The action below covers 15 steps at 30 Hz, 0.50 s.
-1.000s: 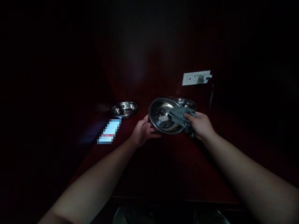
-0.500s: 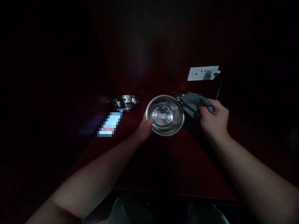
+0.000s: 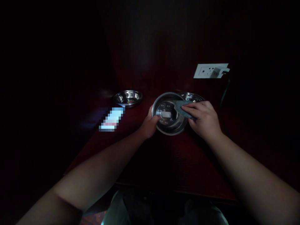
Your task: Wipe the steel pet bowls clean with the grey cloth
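pale blue, a blurred glowing rectangle (image 3: 112, 119) lies on the dark red table (image 3: 150, 165), just beside a shallow steel dish (image 3: 124, 96). the left hand (image 3: 149, 126) clasps a tilted steel bowl (image 3: 172, 125), thumb over its rim; the grey-green cloth (image 3: 180, 110), pinched by the right hand (image 3: 205, 120), meets the bowl's right inner wall.

The bowl (image 3: 171, 123) I see over the feed is smooth, shiny metal, as is the dish (image 3: 122, 98); the cloth (image 3: 184, 110) looks matt and rough. I make out faint wood-like grain on the table (image 3: 175, 165) and smooth plastic on the socket plate (image 3: 206, 73).
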{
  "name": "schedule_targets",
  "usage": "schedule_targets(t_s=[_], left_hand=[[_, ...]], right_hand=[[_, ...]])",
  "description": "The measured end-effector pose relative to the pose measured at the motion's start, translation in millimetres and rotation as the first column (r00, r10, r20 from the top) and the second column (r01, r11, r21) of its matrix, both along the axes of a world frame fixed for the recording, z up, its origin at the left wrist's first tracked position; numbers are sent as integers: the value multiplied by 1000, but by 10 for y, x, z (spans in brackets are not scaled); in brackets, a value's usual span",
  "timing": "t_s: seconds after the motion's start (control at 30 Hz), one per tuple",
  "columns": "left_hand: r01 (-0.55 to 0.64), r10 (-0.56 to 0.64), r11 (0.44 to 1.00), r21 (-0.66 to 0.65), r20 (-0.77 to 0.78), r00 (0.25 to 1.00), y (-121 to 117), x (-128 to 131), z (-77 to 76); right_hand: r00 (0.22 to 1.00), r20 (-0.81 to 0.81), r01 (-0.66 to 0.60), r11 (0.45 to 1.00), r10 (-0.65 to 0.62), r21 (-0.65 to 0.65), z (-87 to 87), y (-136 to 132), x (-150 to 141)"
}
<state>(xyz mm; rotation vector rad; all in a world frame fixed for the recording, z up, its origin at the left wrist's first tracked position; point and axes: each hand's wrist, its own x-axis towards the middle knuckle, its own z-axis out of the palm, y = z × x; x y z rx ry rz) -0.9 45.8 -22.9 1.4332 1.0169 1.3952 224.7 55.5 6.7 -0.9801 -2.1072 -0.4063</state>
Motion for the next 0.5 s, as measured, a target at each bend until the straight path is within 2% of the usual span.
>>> schedule_targets(t_s=[0.2,0.3,0.5], left_hand=[[41,-44,997,67,55,998,22,24,-30],[73,-83,991,110,86,993,24,34,-52],[123,-135,977,175,56,989,42,25,-92]], right_hand=[[980,175,-71,986,98,-154,-74,14,-31],[976,194,-63,981,99,-184,-95,7,-34],[979,162,-72,957,121,-280,-165,3,-39]])
